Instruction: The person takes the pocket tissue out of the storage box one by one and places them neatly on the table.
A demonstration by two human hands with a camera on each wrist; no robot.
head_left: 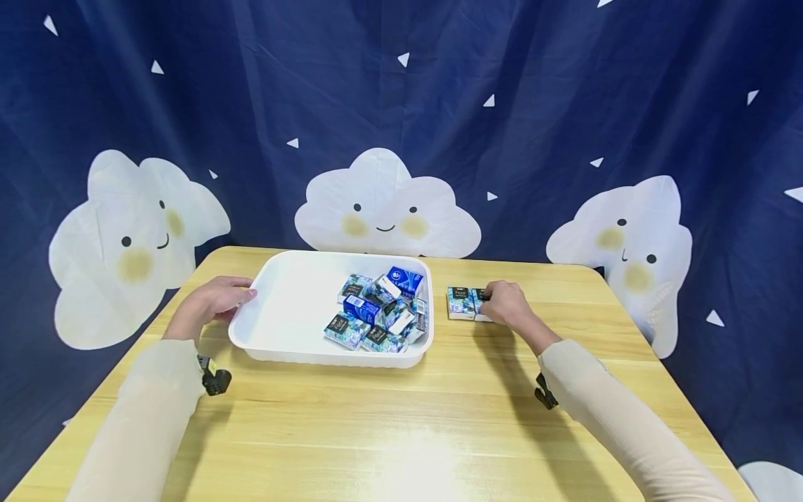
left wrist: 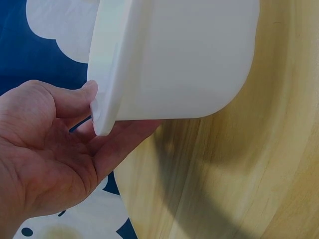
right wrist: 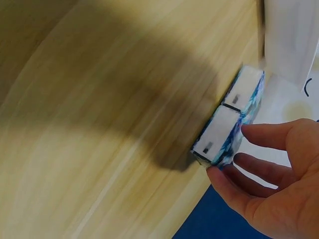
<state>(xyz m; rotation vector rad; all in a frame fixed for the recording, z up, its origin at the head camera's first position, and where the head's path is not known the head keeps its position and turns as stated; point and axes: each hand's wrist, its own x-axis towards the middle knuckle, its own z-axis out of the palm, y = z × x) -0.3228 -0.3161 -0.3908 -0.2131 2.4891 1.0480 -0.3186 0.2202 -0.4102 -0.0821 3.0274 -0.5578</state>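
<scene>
At the left end of the white tray (head_left: 276, 300), my left hand (left wrist: 55, 144) grips the rim, thumb on the rim and fingers beneath it. To the right of the tray, two small blue floral tissue packs with black labels lie side by side on the table. My right hand (head_left: 505, 304) holds the right-hand tissue pack (right wrist: 217, 132) by its edges, fingertips at its outer end. The left-hand tissue pack (head_left: 461, 304) touches it. Several similar packs (head_left: 346, 329) lie heaped in the tray's right half, among them darker blue packs (head_left: 362, 309).
The wooden table (head_left: 326, 425) carries the tray near its back edge. Behind it hangs a dark blue curtain (head_left: 351, 90) with white clouds. Black wrist cameras (head_left: 215, 377) are worn at both sleeves.
</scene>
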